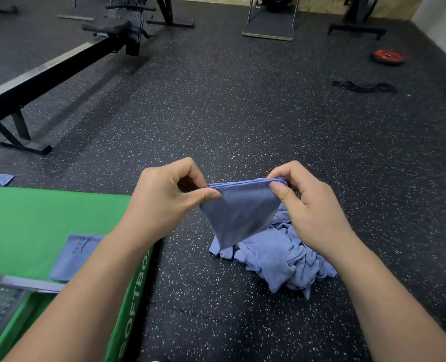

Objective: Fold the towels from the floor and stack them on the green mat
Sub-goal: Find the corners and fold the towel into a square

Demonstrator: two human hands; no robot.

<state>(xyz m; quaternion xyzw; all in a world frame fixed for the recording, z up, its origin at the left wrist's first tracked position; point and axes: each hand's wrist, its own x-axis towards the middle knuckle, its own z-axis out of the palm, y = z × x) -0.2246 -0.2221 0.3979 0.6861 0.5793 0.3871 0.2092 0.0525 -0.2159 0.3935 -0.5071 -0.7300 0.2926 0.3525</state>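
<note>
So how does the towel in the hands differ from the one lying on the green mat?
The held towel hangs in the air, pinched at its top edge by the left hand and right hand; the mat towel lies flat on the green mat. The held towel tapers downward; the mat towel is a rectangle. The mat towel shows a logo; the held towel looks plain. Both are blue.

The left hand (164, 202) and the right hand (313, 212) are bare, the left forearm (86, 296) and the right forearm (389, 296) are uncovered down to the lower edge of the view, and both thumbs (282, 195) have short, neatly cut nails.
</note>
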